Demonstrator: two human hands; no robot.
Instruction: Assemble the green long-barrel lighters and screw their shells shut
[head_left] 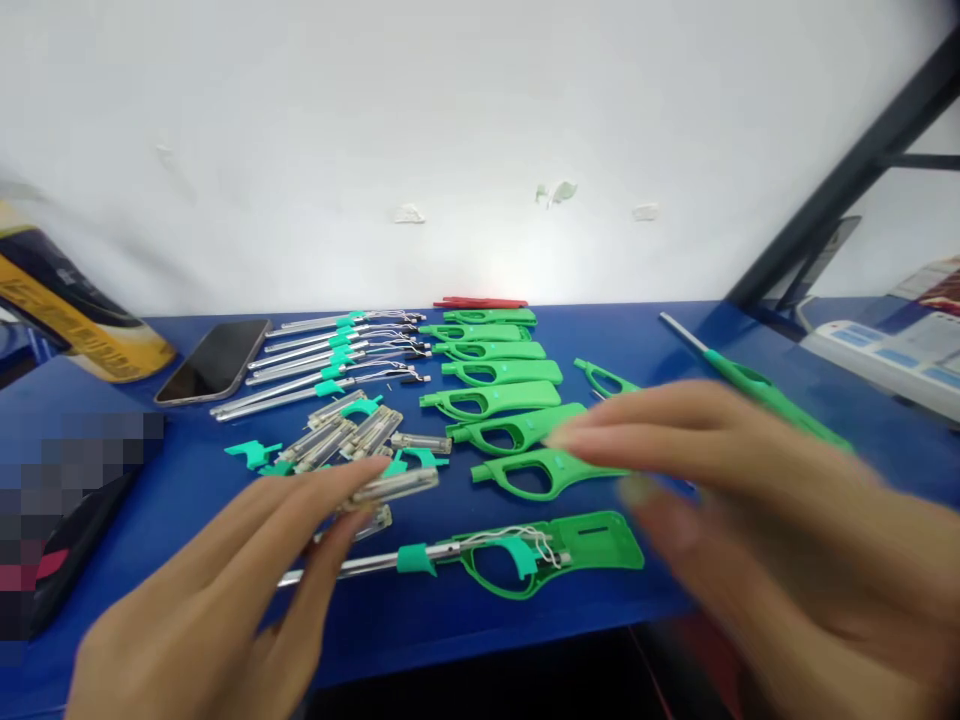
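My left hand (225, 580) pinches a small clear lighter fuel tank (401, 486) between thumb and fingers, above the blue table. Below it lies an open green lighter shell half (607, 545), holding a teal trigger (519, 556) and white wires. A metal lighter tube (367, 566) with a teal collar extends left from it, partly behind my left hand. My right hand (780, 530), blurred by motion, hovers over the right side of the row of green shell halves (487, 402). Its thumb and fingers are apart, with nothing visible between them.
Several clear fuel tanks (330, 440) and teal triggers (251, 453) lie loose at centre left. Behind them are metal tubes with wires (300, 365) and a phone (214, 362). A green lighter (757, 385) lies right; a yellow-black container (82, 300) is left.
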